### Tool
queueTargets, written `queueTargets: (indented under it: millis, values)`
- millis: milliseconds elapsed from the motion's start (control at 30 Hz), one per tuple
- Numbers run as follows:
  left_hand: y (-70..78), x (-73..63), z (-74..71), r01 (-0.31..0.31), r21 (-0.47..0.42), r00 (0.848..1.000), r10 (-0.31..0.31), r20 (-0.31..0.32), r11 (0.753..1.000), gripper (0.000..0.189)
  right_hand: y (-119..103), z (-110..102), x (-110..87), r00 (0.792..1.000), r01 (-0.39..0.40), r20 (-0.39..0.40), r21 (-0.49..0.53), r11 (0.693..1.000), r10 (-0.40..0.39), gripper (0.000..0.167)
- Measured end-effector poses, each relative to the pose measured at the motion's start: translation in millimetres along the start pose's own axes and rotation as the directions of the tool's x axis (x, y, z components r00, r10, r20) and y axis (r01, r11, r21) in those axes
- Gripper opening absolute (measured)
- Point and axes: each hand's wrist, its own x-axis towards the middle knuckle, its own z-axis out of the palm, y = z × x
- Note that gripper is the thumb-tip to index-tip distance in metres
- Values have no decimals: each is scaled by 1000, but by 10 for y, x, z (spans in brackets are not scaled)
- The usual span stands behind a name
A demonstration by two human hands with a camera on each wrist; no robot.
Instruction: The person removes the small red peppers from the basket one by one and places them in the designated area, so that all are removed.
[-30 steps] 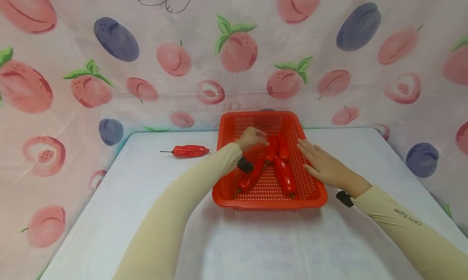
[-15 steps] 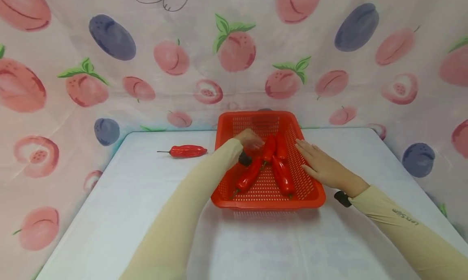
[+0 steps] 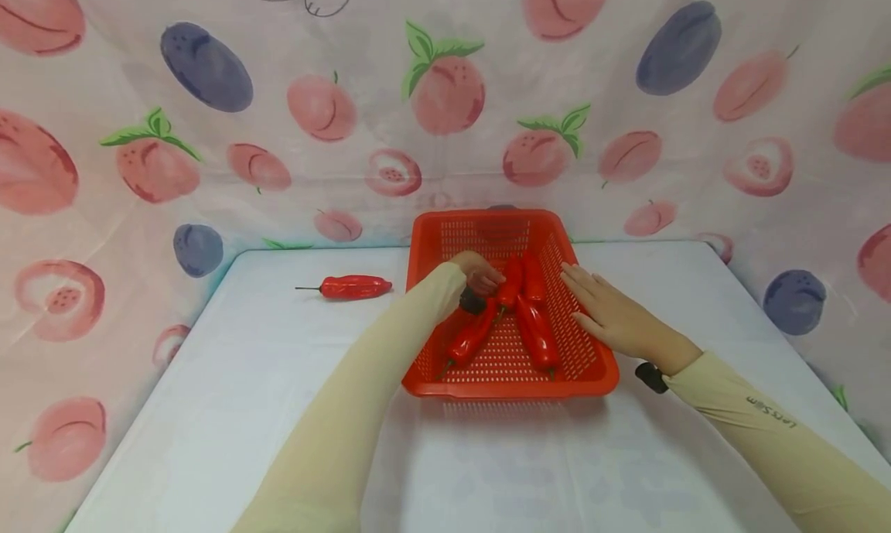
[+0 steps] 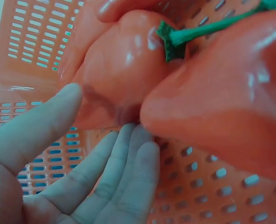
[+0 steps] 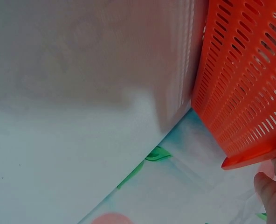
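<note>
My left hand (image 3: 480, 272) reaches into a red plastic basket (image 3: 511, 387) beside a glossy red chili pepper (image 3: 511, 279). In the left wrist view the thumb lies at one side of this pepper (image 4: 124, 56), while the fairly straight fingertips (image 4: 147, 154) meet its lower end. A larger-looking pepper (image 4: 222, 102) lies close by on the right. Other red peppers in the basket are one at the front left (image 3: 469, 339), one at the front right (image 3: 537, 336) and one behind (image 3: 534, 276). My right hand (image 3: 623, 316) rests straight-fingered on the basket's right rim.
One more red pepper (image 3: 356, 287) with a thin dark stem lies on the white table (image 3: 278, 363), left of the basket. A fruit-print cloth (image 3: 264, 115) hangs behind the table. The right wrist view shows the basket's slotted outer wall (image 5: 250, 74).
My left hand has lowered slightly inside the basket, toward the middle pepper. The right hand stays on the rim. The head view has shifted a little.
</note>
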Motion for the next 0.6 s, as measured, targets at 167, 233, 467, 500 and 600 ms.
queueTargets:
  millis: [167, 233, 467, 500, 600]
  values:
    - [-85, 1368, -218, 45, 15, 998, -45, 37, 999, 48, -7, -2, 3, 1000, -4, 0, 3, 1000, 4, 62]
    - [-112, 1643, -254, 36, 40, 999, -38, 32, 999, 46, -7, -1, 2, 1000, -4, -1, 4, 1000, 4, 62]
    - [-69, 573, -68, -2, 29, 1000, 2, -3, 1000, 35, 3, 4, 5, 1000, -12, 5, 3, 1000, 12, 62]
    - [-46, 123, 35, -22, 31, 999, 23, -39, 999, 32, 5, 6, 6, 1000, -13, 7, 2, 1000, 13, 62]
    - [-13, -668, 158, -67, -15, 996, 66, -52, 998, 33, 10, 7, 7, 1000, -13, 8, -2, 1000, 14, 63]
